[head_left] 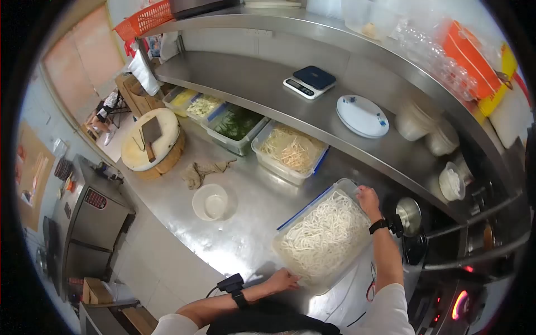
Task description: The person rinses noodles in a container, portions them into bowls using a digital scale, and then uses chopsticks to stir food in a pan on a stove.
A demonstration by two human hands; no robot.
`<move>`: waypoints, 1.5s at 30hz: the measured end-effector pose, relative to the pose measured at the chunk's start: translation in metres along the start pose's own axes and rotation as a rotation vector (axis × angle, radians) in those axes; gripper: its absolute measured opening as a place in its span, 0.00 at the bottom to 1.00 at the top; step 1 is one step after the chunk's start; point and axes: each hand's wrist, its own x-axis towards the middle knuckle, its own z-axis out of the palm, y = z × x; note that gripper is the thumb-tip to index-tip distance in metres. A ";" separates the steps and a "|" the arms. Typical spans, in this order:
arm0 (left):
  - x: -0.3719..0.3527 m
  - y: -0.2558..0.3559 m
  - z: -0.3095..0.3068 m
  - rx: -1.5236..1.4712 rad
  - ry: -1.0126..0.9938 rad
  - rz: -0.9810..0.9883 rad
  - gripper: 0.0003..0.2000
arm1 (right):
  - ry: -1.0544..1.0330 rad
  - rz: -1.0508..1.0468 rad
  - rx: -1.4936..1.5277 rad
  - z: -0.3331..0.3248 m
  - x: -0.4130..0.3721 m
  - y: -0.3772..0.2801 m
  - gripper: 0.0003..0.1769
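A clear plastic container (349, 185) with a blue strip along its left edge stands on the steel worktop, filled with thick white noodles (326, 237). My right hand (368, 202) is closed on the rim at its far right corner. At the near left corner, my left hand (283, 280) grips the edge, with its fingertips partly hidden. Behind it is another clear container (262, 146) of pale shredded food (295, 153), partly under the shelf. To the left sits a round white bowl (210, 202).
A cleaver (149, 131) lies on a round chopping block (134, 148), near a crumpled cloth (195, 174). Tubs of greens (234, 121) and chopped food line the back. The shelf (240, 92) holds a scale (310, 82) and oval plates (363, 115). A metal pot (408, 215) stands right.
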 end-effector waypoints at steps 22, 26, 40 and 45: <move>0.181 0.075 0.073 -0.140 0.015 0.275 0.14 | 0.482 -0.591 0.078 -0.076 0.131 -0.273 0.20; 0.138 0.054 0.027 -0.071 -0.055 0.174 0.12 | 0.377 -0.411 0.049 -0.070 0.187 -0.294 0.27; -0.068 -0.069 -0.267 -0.247 0.575 0.055 0.11 | 0.413 -0.446 -0.455 -0.029 0.125 -0.288 0.41; -0.053 -0.015 -0.307 -0.275 0.535 0.112 0.13 | 0.487 -0.571 -0.434 -0.042 0.127 -0.264 0.27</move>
